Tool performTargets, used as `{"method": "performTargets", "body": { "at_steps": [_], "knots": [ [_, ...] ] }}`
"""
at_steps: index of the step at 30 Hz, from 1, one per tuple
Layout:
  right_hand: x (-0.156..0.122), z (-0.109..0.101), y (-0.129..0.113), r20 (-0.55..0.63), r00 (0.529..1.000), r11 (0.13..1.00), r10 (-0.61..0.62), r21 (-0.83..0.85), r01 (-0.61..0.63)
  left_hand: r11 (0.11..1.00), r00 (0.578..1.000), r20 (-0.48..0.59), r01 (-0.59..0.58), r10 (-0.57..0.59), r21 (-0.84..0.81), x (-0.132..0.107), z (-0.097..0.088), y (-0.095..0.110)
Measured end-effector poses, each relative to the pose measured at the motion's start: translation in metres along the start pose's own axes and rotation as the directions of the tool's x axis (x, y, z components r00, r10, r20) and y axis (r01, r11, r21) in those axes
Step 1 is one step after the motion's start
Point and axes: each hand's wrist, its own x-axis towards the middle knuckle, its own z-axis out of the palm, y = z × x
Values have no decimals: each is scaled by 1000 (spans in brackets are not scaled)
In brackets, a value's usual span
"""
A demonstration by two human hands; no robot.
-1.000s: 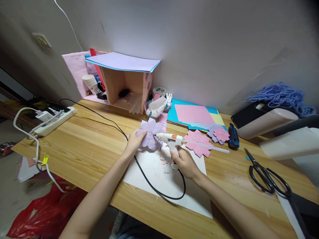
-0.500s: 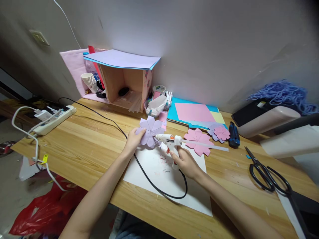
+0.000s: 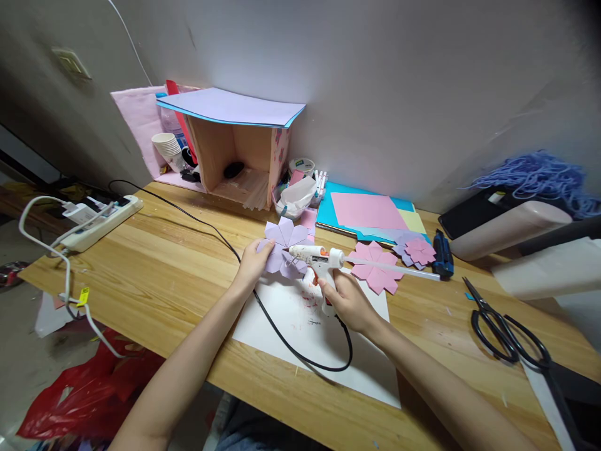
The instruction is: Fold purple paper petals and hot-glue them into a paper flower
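My left hand [image 3: 252, 264] pinches the left edge of a lilac folded paper flower [image 3: 285, 243], holding it tilted up off the table. My right hand [image 3: 345, 303] is wrapped round the grip of a white glue gun [image 3: 315, 257], whose nozzle touches the flower's middle. A clear glue stick [image 3: 399, 269] juts out of the gun's back toward the right. The gun's black cord [image 3: 282, 341] loops over a white sheet [image 3: 323, 347] under both hands. A pink paper flower [image 3: 377, 270] lies just right of the gun.
Black scissors [image 3: 504, 332] lie at the right. A small pink-and-lilac flower [image 3: 417, 250], a blue cutter [image 3: 442, 254] and coloured paper sheets [image 3: 366, 213] sit behind. A wooden box [image 3: 235, 163] with paper on top stands at the back. A power strip [image 3: 98, 222] lies far left.
The glue gun has risen slightly and its nozzle has moved left onto the flower's centre. The flower is tipped up more in my left hand.
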Motion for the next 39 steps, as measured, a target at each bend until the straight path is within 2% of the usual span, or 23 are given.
{"method": "performTargets", "body": {
  "at_steps": [3,22,39],
  "knots": [
    [2,1,0,17,1000,1000,10,7,-10,1000,1000,5,8,-8,-20,0,0,-1],
    [-1,1,12,-62,997,997,48,-62,-52,999,1000,-3,-12,12,49,-4,0,5],
    [-1,-5,19,-52,995,993,86,-70,-90,1000,1000,-7,-4,5,25,-4,2,7]
  ]
}}
